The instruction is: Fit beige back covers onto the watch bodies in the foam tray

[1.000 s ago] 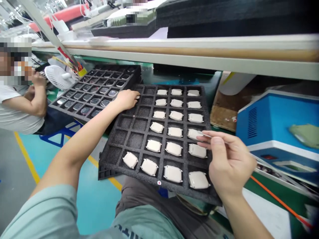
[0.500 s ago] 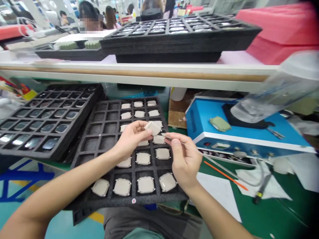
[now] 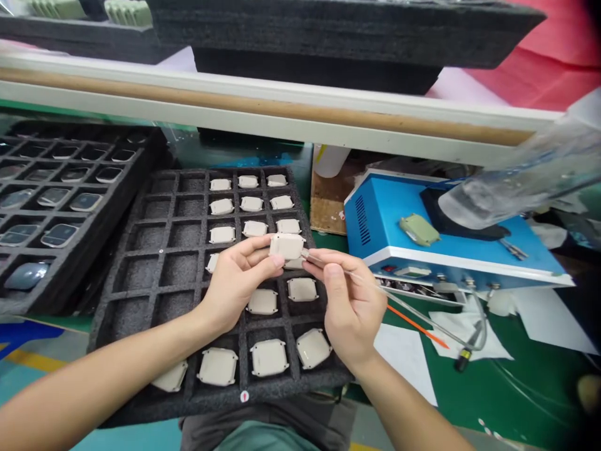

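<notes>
Between the thumb and fingers of my left hand (image 3: 239, 275) is a beige watch case (image 3: 287, 246), raised above the black foam tray (image 3: 241, 396). My right hand (image 3: 354, 304) pinches a slim tool with a thin tube (image 3: 399, 295) trailing from it to the right. The tool's tip meets or nearly meets the case's right edge; contact is too small to tell. Below both hands, several similar beige cases (image 3: 269, 357) lie in the tray's compartments. The compartments at its upper left hold none.
To the right stands a blue machine (image 3: 380, 219) bearing a green case (image 3: 419, 229) and a clear cylinder (image 3: 493, 188). A black tray of dark-faced pieces (image 3: 89, 250) is at left. Across the back runs a shelf edge (image 3: 282, 109). An orange stick (image 3: 417, 326) lies on the green bench.
My view has tilted down and come closer to the tray. The watch case in my left hand now lies more level, while the tool stays at its right edge.
</notes>
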Tool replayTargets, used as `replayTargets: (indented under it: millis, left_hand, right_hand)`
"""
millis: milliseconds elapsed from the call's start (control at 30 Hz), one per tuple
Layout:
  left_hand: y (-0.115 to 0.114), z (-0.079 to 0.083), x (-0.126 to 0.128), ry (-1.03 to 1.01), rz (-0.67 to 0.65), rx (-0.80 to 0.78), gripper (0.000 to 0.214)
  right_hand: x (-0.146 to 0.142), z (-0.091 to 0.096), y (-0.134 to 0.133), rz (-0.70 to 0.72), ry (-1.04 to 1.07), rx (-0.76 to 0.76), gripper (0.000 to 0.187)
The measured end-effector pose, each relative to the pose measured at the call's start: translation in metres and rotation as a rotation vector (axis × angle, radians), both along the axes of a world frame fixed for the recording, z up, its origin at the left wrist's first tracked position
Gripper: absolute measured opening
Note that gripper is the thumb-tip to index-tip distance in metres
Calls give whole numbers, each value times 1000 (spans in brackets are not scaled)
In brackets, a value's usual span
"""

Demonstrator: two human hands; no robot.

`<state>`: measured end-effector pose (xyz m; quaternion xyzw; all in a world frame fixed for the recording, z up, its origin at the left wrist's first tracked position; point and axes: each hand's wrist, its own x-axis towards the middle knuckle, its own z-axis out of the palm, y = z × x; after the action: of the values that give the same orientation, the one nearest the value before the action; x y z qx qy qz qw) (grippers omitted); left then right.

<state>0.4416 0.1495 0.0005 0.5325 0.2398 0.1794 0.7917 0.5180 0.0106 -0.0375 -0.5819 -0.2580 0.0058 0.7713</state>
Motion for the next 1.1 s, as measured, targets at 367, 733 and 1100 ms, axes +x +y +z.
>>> replayTargets:
  millis: [367,733,1100]
  left_hand:
    - [-2,-2,-4,-18,39,35,42]
    - [-1,-2,-5,-28,33,55,39]
    - [0,-4,-5,-53,12,62,36]
  right_hand:
    - [0,0,-1,-13,37,9,15]
    - [0,1,-1,-27,15,-5,15]
    - [0,2,0,-32,-1,-12,15]
